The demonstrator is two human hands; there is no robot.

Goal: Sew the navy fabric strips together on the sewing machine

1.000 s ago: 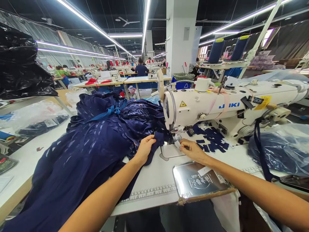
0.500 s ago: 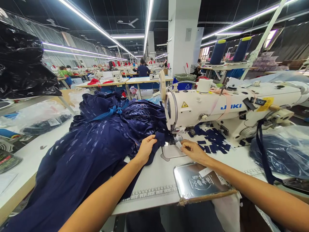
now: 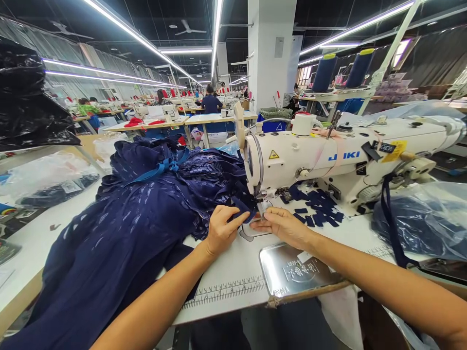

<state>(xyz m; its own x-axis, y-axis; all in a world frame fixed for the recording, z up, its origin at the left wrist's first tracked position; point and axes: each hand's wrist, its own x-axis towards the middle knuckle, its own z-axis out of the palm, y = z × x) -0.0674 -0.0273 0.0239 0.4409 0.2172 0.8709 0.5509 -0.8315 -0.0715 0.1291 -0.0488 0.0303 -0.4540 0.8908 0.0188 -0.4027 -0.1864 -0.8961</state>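
Navy fabric [image 3: 134, 238] lies bunched left of the white sewing machine [image 3: 310, 160], its edge running to the needle area. My left hand [image 3: 223, 229] is closed on that fabric just left of the presser foot, with the index finger stretched along it. On the other side, my right hand [image 3: 286, 227] pinches a small whitish label [image 3: 265, 206] between thumb and index finger, close to the needle. Its other fingers reach under toward the cloth. The machine head and my fingers partly hide the label and the fabric edge.
Navy cloth scraps [image 3: 321, 206] lie beneath the machine arm. A shiny metal plate [image 3: 292, 272] sits at the table's front edge beside a printed ruler [image 3: 229, 289]. Plastic-wrapped navy cloth [image 3: 419, 223] is at right. A blue ribbon [image 3: 156, 170] ties the fabric pile.
My right hand has brought the label in closer to the needle. My left hand has shifted its hold and now presses nearer to the presser foot. The view has turned slightly right.
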